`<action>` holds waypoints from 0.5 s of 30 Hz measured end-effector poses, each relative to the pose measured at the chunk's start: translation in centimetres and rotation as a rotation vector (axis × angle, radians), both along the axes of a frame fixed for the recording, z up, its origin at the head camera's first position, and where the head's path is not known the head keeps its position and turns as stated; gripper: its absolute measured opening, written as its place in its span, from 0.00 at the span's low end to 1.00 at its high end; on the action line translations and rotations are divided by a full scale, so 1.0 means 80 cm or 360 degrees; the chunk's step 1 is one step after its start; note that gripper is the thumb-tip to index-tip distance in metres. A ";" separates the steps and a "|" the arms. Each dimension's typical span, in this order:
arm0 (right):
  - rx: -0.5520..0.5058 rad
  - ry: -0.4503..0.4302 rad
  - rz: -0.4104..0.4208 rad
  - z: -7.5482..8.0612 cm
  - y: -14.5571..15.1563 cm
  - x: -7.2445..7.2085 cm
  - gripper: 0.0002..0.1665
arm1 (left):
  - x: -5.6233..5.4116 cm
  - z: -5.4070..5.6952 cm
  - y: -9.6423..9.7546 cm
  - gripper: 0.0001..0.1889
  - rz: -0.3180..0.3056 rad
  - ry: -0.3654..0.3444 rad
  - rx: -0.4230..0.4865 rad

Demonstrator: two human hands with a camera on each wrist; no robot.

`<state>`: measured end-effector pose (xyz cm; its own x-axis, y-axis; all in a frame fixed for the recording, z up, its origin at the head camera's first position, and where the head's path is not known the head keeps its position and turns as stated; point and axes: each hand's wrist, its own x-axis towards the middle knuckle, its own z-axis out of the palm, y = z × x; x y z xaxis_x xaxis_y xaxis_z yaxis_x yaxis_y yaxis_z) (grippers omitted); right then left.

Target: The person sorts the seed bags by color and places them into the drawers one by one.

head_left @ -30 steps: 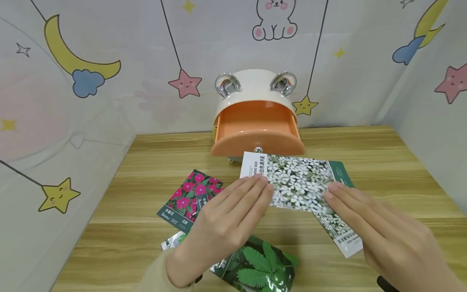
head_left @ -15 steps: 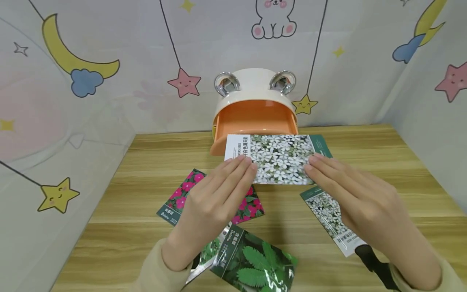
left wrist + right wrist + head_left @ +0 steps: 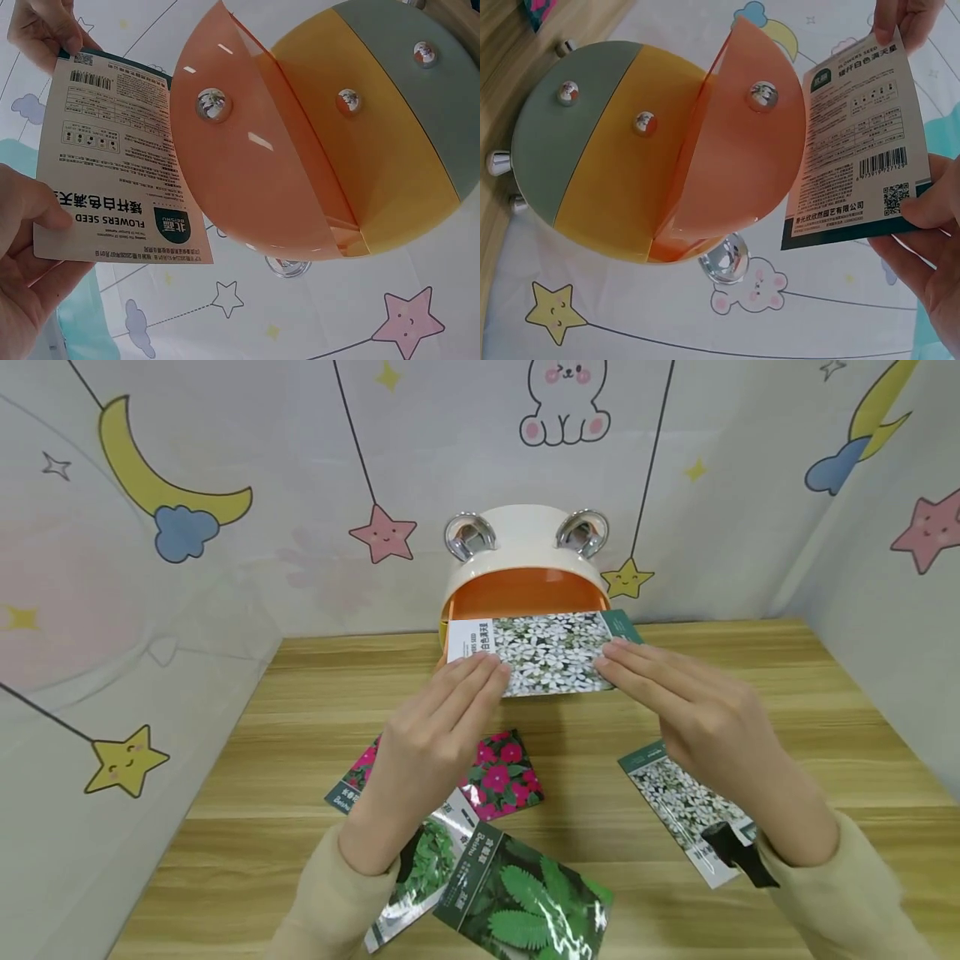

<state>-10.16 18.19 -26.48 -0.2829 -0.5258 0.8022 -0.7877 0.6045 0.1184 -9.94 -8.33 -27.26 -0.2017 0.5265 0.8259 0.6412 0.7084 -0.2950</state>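
Both hands pinch a white-flower seed packet (image 3: 551, 653) by its two ends, thumbs beneath and fingers on top. My left hand (image 3: 431, 735) has the white end and my right hand (image 3: 693, 710) the green end. The packet overlaps the pulled-out orange drawer (image 3: 247, 157) in the head view, covering its front. In the right wrist view the packet's printed back (image 3: 859, 142) stands close beside the orange drawer front. That drawer is the top one of a round cabinet (image 3: 525, 539) with silver ears; yellow (image 3: 352, 150) and grey-green (image 3: 420, 97) drawers sit below it, pushed in.
On the wooden table (image 3: 247, 843) lie a pink-flower packet (image 3: 498, 777), a green-leaf packet (image 3: 536, 893) and another leafy packet (image 3: 427, 864) under the left forearm. A second white-flower packet (image 3: 675, 797) lies under the right forearm. A printed cloth (image 3: 300, 485) hangs behind the cabinet.
Both hands have carried the white-flower packet forward and to the left, from in front of the cabinet to over the orange drawer. The packets on the table stay in place.
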 end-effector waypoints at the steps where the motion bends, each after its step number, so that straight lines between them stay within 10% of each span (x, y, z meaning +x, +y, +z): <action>1: -0.0004 -0.0004 -0.0003 0.000 -0.001 -0.002 0.33 | -0.001 0.000 0.000 0.13 0.0002 -0.0013 0.0003; 15: -0.0006 -0.0043 -0.0014 0.002 -0.007 -0.030 0.36 | -0.025 0.007 -0.010 0.19 0.0001 -0.0178 -0.0067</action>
<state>-12.54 17.66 -26.31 -0.3092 -0.5201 0.7962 -0.7851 0.6120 0.0948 -11.95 -9.15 -26.69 -0.2915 0.5603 0.7753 0.6713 0.6972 -0.2515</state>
